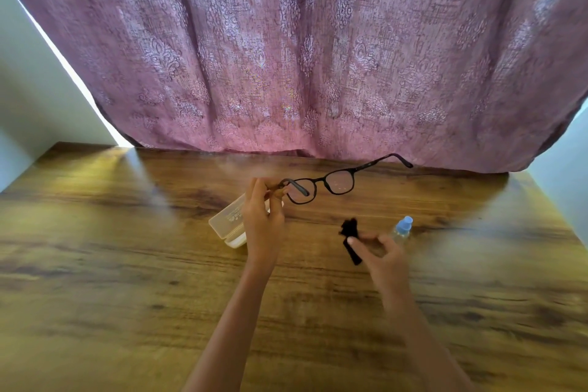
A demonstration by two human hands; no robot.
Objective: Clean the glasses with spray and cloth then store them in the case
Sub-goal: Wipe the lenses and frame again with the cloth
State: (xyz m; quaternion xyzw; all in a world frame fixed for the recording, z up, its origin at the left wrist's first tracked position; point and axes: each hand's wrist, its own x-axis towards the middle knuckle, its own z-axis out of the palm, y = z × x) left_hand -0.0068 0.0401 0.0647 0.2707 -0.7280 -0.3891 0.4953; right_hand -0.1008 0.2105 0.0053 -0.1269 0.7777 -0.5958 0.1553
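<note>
My left hand [262, 219] holds the dark-framed glasses [331, 183] up above the table by the left end of the frame, both temples unfolded. My right hand [381, 259] pinches a small black cloth [350, 240] between thumb and fingers, lower and to the right of the glasses. A clear spray bottle [401, 230] with a light blue cap stands just behind my right hand. The pale translucent case [227, 224] lies on the table, shut, partly hidden behind my left hand.
A wooden table [127, 264] fills the lower view. A mauve patterned curtain [302, 57] hangs along its far edge. Pale walls [28, 89] close in at the left and right.
</note>
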